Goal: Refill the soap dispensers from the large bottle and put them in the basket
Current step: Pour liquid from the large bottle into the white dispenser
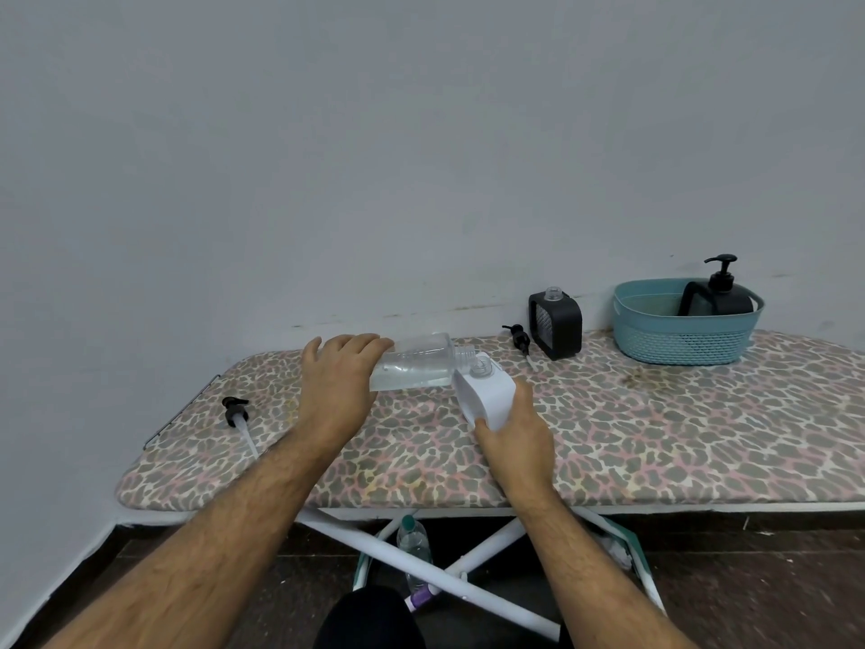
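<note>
Left hand (338,373) curled over the base end of the large clear bottle (418,366), holding it tipped on its side above the ironing board (655,437). Bottle partly full of clear liquid, cap off, threaded neck pointing right and meeting the open neck of the white soap dispenser (484,391). Right hand (512,430) gripping that white dispenser from below and behind, fingers wrapped round its lower part, tilting it toward the bottle. Hard to tell from here whether any liquid is actually passing between the two necks. Hands apart, each clamped on its own container, with the two containers touching at the mouths.

Farther back, near the wall, a black dispenser (556,324) standing upright on the board, pump off, clear neck open. Just to its left, a black pump head (518,338) lying on the cover with its tube pointing toward the near edge. Another black pump (238,413) lying near the left end of the board, white tube trailing toward the front.

At the right rear, a teal basket (685,337) on the board, with one black dispenser with its pump on (723,292) standing inside.

Below the board, between the white crossed legs, a plastic water bottle (414,545) on the dark floor.
</note>
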Available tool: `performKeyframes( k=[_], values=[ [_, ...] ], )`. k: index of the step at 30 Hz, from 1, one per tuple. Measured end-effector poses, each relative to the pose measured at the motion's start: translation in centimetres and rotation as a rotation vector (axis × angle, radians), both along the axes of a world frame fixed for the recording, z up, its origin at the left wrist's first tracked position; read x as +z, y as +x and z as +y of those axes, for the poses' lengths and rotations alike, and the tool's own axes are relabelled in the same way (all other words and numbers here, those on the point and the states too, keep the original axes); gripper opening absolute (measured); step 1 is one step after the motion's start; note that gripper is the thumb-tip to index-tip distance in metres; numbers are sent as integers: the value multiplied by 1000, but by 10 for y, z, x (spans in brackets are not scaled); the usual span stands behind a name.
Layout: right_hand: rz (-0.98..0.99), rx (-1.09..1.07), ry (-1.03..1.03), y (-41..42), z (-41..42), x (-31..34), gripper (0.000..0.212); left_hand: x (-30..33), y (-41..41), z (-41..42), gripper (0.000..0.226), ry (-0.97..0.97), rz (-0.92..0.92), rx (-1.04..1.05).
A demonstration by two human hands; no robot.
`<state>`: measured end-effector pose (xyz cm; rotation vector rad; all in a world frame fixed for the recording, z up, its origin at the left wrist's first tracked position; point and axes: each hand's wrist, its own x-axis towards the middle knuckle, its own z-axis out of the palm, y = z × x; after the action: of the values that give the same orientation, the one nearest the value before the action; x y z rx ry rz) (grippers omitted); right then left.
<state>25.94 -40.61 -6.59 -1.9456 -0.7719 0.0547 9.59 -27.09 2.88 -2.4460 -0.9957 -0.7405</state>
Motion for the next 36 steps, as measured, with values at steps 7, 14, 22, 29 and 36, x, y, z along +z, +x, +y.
performKeyframes(
  k=[7, 14, 22, 29, 36],
  values=[
    [3, 2, 2, 1, 0, -1, 69, -2, 0, 2, 72, 3, -3, -1],
    [4, 3, 4, 1, 1, -1, 69, -1, 1, 1, 74, 6, 6, 5],
    [6, 4, 2, 1, 0, -1, 68, 0, 1, 2, 72, 16, 2, 2],
    [13, 5, 16, 1, -1, -1, 68, 1, 2, 2, 72, 20, -5, 0],
    [20, 6, 11, 1, 0, -1, 68, 0, 3, 2, 74, 23, -5, 2]
  ],
)
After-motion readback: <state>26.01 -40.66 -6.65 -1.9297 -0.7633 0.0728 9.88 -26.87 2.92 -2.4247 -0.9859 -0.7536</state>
